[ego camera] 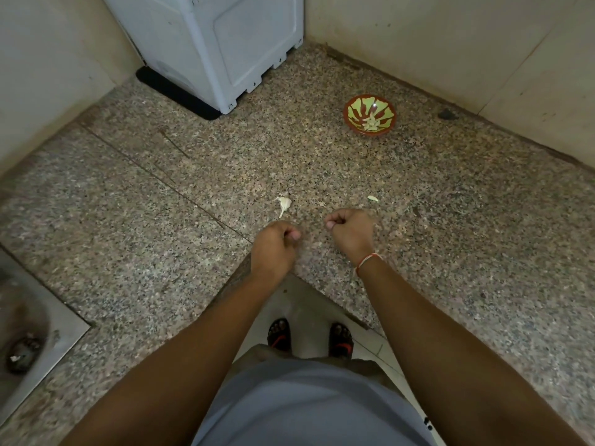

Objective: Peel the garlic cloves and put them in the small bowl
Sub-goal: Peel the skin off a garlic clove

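A small red-and-green bowl [369, 114] sits on the granite counter [161, 220] at the far right, with peeled garlic cloves [371, 123] inside. An unpeeled garlic piece with papery skin [284, 204] lies on the counter just beyond my left hand [274, 246]. A small pale scrap of garlic or peel [373, 198] lies beyond my right hand [351, 231]. Both hands are curled into loose fists over the counter's front corner, a hand's width apart. Nothing is visible inside either fist.
A white appliance [219, 43] stands at the back on a black mat [175, 93]. Tiled walls close the corner at left and right. A steel sink [29, 333] is set into the counter at the lower left. A small dark object [447, 114] lies near the right wall.
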